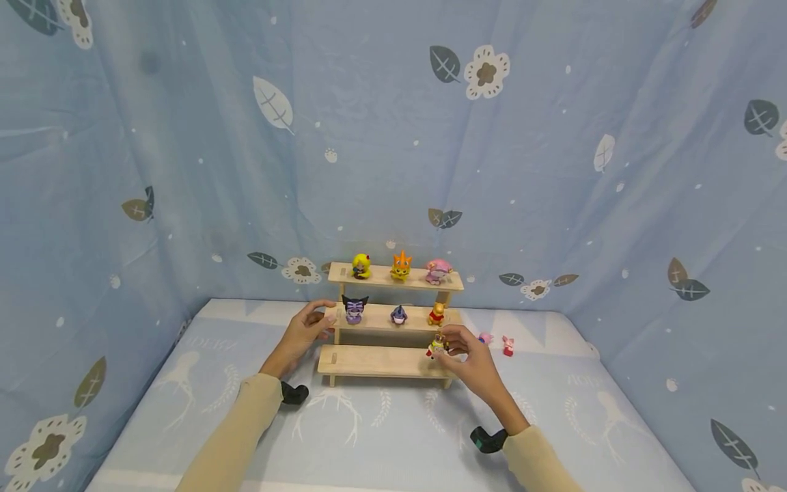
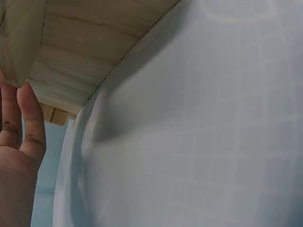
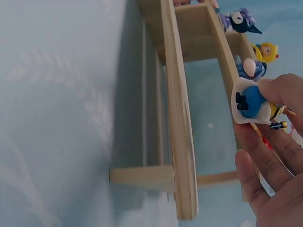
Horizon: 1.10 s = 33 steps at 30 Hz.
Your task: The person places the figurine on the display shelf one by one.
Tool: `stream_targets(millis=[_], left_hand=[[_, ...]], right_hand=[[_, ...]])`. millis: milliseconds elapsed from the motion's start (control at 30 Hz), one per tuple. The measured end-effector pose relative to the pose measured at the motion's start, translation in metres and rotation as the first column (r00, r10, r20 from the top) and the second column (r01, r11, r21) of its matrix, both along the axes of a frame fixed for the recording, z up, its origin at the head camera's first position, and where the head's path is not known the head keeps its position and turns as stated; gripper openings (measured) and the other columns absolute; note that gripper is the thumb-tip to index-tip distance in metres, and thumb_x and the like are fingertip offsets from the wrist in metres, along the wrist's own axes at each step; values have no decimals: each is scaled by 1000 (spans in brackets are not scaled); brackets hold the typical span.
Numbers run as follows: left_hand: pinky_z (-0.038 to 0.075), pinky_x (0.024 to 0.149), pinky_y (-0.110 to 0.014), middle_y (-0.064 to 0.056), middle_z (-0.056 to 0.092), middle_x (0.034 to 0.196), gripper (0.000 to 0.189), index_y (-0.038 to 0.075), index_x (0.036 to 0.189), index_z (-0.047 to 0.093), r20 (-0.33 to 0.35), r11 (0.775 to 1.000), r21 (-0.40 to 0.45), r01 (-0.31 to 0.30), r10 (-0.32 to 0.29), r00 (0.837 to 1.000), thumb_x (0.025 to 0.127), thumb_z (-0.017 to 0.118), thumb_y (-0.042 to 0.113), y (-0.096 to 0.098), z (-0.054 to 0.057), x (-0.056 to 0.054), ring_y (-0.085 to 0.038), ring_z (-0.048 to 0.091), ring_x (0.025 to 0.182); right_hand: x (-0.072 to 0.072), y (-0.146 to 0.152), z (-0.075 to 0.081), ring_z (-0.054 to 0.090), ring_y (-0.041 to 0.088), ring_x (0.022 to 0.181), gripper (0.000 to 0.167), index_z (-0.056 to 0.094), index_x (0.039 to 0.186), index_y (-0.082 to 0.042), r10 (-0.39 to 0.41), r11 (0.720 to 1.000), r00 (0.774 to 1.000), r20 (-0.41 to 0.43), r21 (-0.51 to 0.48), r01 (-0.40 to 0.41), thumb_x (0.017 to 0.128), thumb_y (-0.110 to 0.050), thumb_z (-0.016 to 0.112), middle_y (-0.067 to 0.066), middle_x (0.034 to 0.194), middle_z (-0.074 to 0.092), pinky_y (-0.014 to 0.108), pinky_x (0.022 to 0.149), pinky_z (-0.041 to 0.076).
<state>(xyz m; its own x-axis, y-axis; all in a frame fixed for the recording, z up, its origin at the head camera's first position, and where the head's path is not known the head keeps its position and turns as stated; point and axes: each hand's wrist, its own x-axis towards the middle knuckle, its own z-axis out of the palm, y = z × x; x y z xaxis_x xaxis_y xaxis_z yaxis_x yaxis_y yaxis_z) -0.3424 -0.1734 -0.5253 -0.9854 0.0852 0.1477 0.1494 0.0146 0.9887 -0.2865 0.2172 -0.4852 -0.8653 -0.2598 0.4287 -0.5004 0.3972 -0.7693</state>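
A small figurine (image 3: 253,101) with a white cape, a blue underside, black feet and a small staff is pinched between the thumb and fingers of my right hand (image 1: 470,355). In the head view it overlaps the right end of the lowest tier of a three-tier wooden display shelf (image 1: 381,361). My left hand (image 1: 305,333) grips the left end of the middle tier. Seen from the left wrist, its fingertips (image 2: 29,97) press on the board's edge. Closest to the right hand on the middle tier stands a Winnie the Pooh figurine (image 1: 436,314).
The top tier carries a yellow-haired figurine (image 1: 361,266), an orange spiky one (image 1: 401,266) and a pink one (image 1: 438,271). On the middle tier are a purple black-eared figurine (image 1: 354,310) and a small blue-purple one (image 1: 399,315). Two pink figurines (image 1: 507,346) lie right of the shelf.
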Motion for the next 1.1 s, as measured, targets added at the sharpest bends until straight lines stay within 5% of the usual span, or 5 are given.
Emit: stream_targets(millis=[167,467,667,900,1100], left_hand=[[57,87,-54,-13,65,108,48,19,140,57,-4,1000,12,7,-7,1000,98,74,35,-1,-1,0,-25,70,95],[58,85,-49,-14,65,111,49,19,140,57,-10,1000,3,20,-20,1000,98,73,37,-2,-1,-1,-27,70,96],[58,85,-48,-13,65,110,50,15,144,54,-26,999,-11,46,-46,999,100,70,34,-3,-1,-2,-27,70,96],[55,90,-57,-11,65,108,48,12,146,52,-10,999,-3,55,-55,998,103,68,27,-2,1,-3,-33,69,100],[58,84,-47,-13,65,109,49,14,143,54,-32,999,-1,42,-42,999,100,71,33,-2,-1,-2,-34,68,99]], right_hand=[[1,-14,-2,68,17,102,43,65,126,-18,18,1000,1000,25,-4,-18,88,-19,85,-1,113,70,33,83,58],[1,-41,-6,69,30,105,46,63,131,-3,70,997,997,16,20,-71,89,-7,82,11,119,70,46,83,59],[18,-64,13,69,32,103,42,64,127,-3,98,995,995,22,8,-98,88,-2,81,14,117,70,44,83,59],[0,-77,-13,68,14,106,44,63,130,-25,146,989,989,7,26,-146,91,-24,83,-8,120,70,32,84,58],[0,-96,-16,67,13,103,43,63,130,-17,182,983,983,-5,39,-182,92,-23,82,-7,117,69,32,83,59]])
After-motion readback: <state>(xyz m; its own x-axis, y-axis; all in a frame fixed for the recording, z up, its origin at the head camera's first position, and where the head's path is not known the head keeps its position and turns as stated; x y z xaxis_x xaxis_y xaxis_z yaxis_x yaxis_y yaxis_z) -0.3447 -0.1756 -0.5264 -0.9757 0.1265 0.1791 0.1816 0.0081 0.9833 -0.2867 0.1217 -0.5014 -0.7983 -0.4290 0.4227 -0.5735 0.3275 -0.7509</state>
